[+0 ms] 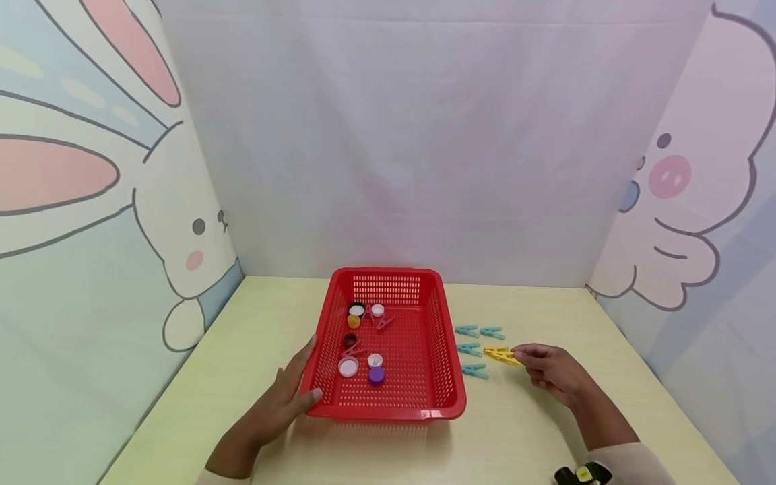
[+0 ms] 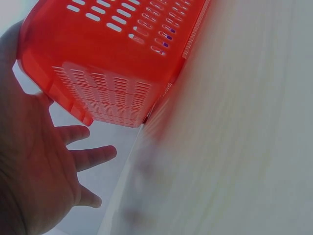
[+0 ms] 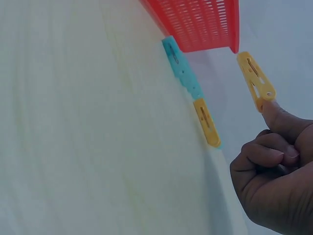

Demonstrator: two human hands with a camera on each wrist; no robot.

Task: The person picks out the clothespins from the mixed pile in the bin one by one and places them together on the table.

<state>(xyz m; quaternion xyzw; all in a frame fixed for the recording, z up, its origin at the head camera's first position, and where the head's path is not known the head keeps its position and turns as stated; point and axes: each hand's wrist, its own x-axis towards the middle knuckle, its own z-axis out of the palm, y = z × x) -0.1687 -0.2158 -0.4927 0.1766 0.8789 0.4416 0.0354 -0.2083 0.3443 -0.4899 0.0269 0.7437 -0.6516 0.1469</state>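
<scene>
My left hand (image 1: 283,397) holds the near left corner of a red plastic basket (image 1: 445,403), thumb over the rim. In the left wrist view its other fingers (image 2: 95,157) spread straight beside the basket wall. Between thumb and fingertips my right hand (image 1: 554,369) pinches a yellow clothespin (image 3: 255,81), raised over the table. Another yellow clothespin (image 3: 207,122) lies below it, by the teal clothespins (image 1: 469,349). Inside the basket are several bottle caps, among them a purple cap (image 1: 376,376) and an orange cap (image 1: 353,322), plus pink clothespins (image 1: 384,322).
The pale wooden table (image 1: 503,431) carries the basket in its middle, with several teal clothespins just right of it. A plain pale backdrop (image 1: 418,148) rises behind, and cartoon-printed panels (image 1: 91,303) stand at both sides.
</scene>
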